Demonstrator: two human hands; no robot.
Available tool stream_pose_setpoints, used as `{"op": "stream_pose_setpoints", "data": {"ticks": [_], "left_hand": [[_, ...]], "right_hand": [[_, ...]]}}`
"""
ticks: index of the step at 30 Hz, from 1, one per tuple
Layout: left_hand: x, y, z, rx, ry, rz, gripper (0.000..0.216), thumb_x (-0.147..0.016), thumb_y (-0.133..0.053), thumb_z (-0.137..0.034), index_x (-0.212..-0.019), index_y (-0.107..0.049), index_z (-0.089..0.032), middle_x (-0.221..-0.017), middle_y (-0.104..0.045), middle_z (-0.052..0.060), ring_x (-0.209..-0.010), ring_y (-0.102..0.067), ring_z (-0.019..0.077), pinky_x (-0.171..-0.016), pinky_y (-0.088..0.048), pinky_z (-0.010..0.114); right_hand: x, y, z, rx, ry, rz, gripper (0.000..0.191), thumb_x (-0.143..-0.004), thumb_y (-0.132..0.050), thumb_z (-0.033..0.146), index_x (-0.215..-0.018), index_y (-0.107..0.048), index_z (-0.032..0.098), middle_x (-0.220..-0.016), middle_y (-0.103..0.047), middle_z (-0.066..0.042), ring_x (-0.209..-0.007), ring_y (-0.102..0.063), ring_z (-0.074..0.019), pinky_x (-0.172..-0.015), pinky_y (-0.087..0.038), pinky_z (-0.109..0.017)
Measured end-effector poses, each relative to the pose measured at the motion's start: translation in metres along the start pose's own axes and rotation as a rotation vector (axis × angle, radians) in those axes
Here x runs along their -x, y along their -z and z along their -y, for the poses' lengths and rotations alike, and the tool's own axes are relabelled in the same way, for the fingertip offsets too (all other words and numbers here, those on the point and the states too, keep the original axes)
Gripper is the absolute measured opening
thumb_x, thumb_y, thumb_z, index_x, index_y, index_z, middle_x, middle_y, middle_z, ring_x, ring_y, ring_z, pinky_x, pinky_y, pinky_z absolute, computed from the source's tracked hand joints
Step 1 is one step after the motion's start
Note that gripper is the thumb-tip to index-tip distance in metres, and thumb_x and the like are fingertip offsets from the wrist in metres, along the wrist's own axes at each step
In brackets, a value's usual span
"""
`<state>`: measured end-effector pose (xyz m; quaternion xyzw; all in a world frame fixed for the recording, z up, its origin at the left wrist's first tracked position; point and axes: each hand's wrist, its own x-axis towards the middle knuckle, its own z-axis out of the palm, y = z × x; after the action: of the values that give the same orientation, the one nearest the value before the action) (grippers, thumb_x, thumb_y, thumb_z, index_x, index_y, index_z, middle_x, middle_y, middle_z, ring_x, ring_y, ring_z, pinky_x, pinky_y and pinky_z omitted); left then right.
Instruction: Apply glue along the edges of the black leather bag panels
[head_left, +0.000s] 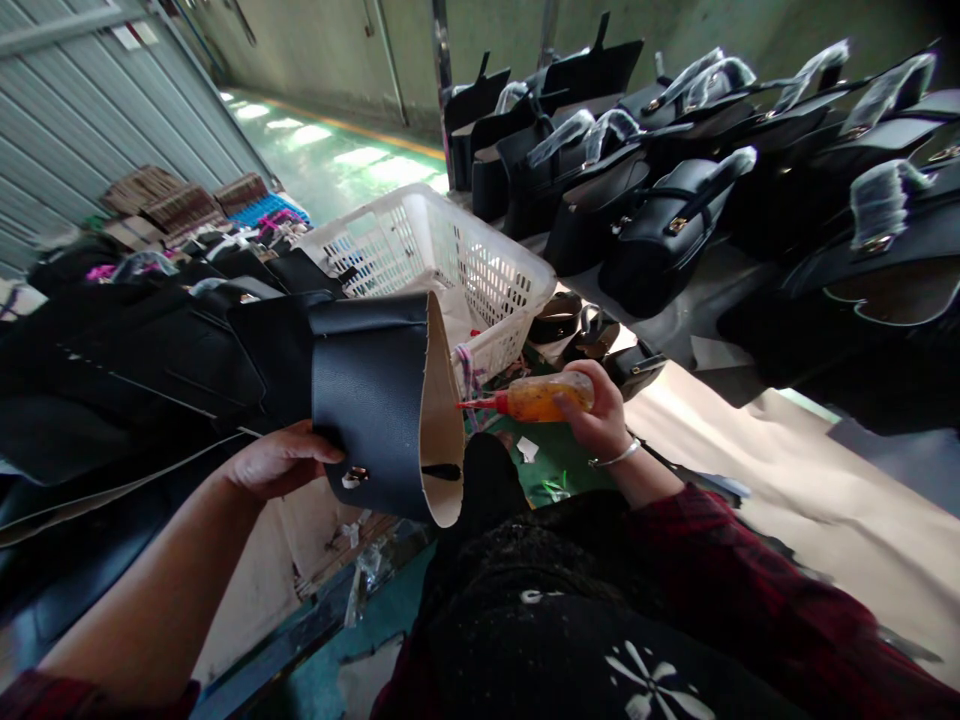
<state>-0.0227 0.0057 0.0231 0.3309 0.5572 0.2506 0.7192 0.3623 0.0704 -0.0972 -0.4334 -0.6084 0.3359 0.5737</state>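
My left hand [277, 462] grips a curved black leather bag panel [371, 400] with a beige inner lining and a small metal fitting near its lower edge. My right hand [600, 410] holds a squeeze bottle of amber glue [536, 398] with a red nozzle. The nozzle tip points left and sits close to the panel's beige edge. A thin bracelet circles my right wrist.
A white plastic basket [495, 275] stands behind the panel. Black leather pieces [150, 350] are piled at the left. Several finished black handbags [675, 220] with wrapped handles line the table at the right, over beige paper [825, 500]. A green floor stretches beyond.
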Motion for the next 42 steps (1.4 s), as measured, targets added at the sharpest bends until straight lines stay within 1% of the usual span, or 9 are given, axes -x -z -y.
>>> {"op": "stream_pose_setpoints", "data": {"ticks": [5, 8, 14, 17, 21, 23, 30, 39, 42], "left_hand": [[-0.001, 0.0, -0.001, -0.004, 0.006, -0.006, 0.036, -0.054, -0.086, -0.02, -0.088, -0.082, -0.01, -0.088, -0.08, 0.014, -0.073, -0.073, 0.023, -0.079, -0.058, 0.033], [-0.001, -0.001, -0.003, -0.017, 0.017, 0.003, 0.038, -0.053, -0.087, -0.021, -0.09, -0.082, -0.011, -0.09, -0.08, 0.014, -0.074, -0.074, 0.0239, -0.078, -0.059, 0.033], [-0.002, -0.002, -0.005, -0.03, 0.012, 0.002, 0.029, -0.053, -0.087, -0.02, -0.081, -0.082, -0.012, -0.082, -0.08, 0.013, -0.064, -0.072, 0.0206, -0.071, -0.058, 0.029], [-0.001, 0.0, -0.003, -0.049, 0.018, -0.01, 0.027, -0.055, -0.086, -0.021, -0.08, -0.082, -0.012, -0.081, -0.079, 0.013, -0.067, -0.072, 0.0229, -0.076, -0.059, 0.033], [0.0, -0.002, -0.001, -0.061, 0.015, -0.027, 0.028, -0.056, -0.087, -0.022, -0.082, -0.082, -0.012, -0.09, -0.08, 0.014, -0.073, -0.073, 0.0245, -0.08, -0.057, 0.036], [0.001, -0.003, -0.001, -0.069, 0.021, -0.029, 0.028, -0.055, -0.088, -0.022, -0.08, -0.081, -0.012, -0.088, -0.08, 0.014, -0.072, -0.073, 0.0245, -0.079, -0.057, 0.035], [0.002, -0.006, -0.001, -0.098, 0.024, -0.025, 0.027, -0.055, -0.088, -0.023, -0.079, -0.082, -0.012, -0.084, -0.079, 0.013, -0.077, -0.073, 0.0268, -0.08, -0.056, 0.036], [0.001, -0.008, 0.0, -0.144, 0.029, -0.029, 0.027, -0.056, -0.088, -0.028, -0.078, -0.082, -0.013, -0.081, -0.079, 0.013, -0.073, -0.073, 0.025, -0.078, -0.056, 0.033], [0.0, -0.009, -0.002, -0.157, 0.029, -0.007, 0.026, -0.058, -0.087, -0.028, -0.08, -0.083, -0.014, -0.081, -0.079, 0.013, -0.074, -0.073, 0.0261, -0.082, -0.056, 0.036]], "right_hand": [[0.015, 0.008, -0.004, 0.024, -0.046, 0.07, 0.028, -0.076, -0.075, 0.042, -0.091, -0.061, 0.023, -0.075, -0.06, 0.001, -0.06, -0.054, -0.0158, -0.054, -0.046, -0.029], [0.024, 0.015, -0.006, 0.015, -0.06, 0.107, 0.029, -0.077, -0.076, 0.043, -0.092, -0.061, 0.023, -0.075, -0.06, 0.001, -0.06, -0.054, -0.0162, -0.053, -0.046, -0.029], [0.022, 0.013, -0.009, 0.002, -0.063, -0.002, 0.029, -0.079, -0.074, 0.045, -0.095, -0.062, 0.024, -0.079, -0.061, 0.0, -0.065, -0.055, -0.0177, -0.058, -0.047, -0.031], [0.014, 0.002, -0.01, -0.036, -0.098, -0.064, 0.031, -0.078, -0.073, 0.047, -0.096, -0.062, 0.024, -0.08, -0.061, 0.0, -0.066, -0.055, -0.0174, -0.061, -0.049, -0.031], [0.008, -0.01, -0.013, -0.068, -0.185, -0.066, 0.037, -0.075, -0.074, 0.053, -0.094, -0.06, 0.024, -0.076, -0.058, 0.002, -0.065, -0.054, -0.0168, -0.062, -0.049, -0.031], [0.01, -0.011, -0.016, -0.081, -0.214, -0.055, 0.039, -0.075, -0.074, 0.056, -0.094, -0.06, 0.024, -0.075, -0.057, 0.002, -0.064, -0.053, -0.0166, -0.061, -0.049, -0.031], [0.039, -0.003, -0.024, -0.117, -0.298, 0.025, 0.041, -0.078, -0.073, 0.061, -0.092, -0.06, 0.025, -0.071, -0.056, 0.001, -0.06, -0.051, -0.0177, -0.056, -0.045, -0.033], [0.078, -0.003, -0.026, -0.217, -0.459, 0.067, 0.049, -0.072, -0.077, 0.066, -0.088, -0.06, 0.023, -0.069, -0.058, 0.002, -0.058, -0.052, -0.0154, -0.054, -0.044, -0.029], [0.082, 0.001, -0.03, -0.189, -0.451, 0.025, 0.048, -0.072, -0.077, 0.065, -0.088, -0.06, 0.023, -0.07, -0.058, 0.002, -0.059, -0.053, -0.0159, -0.055, -0.045, -0.029]]}}
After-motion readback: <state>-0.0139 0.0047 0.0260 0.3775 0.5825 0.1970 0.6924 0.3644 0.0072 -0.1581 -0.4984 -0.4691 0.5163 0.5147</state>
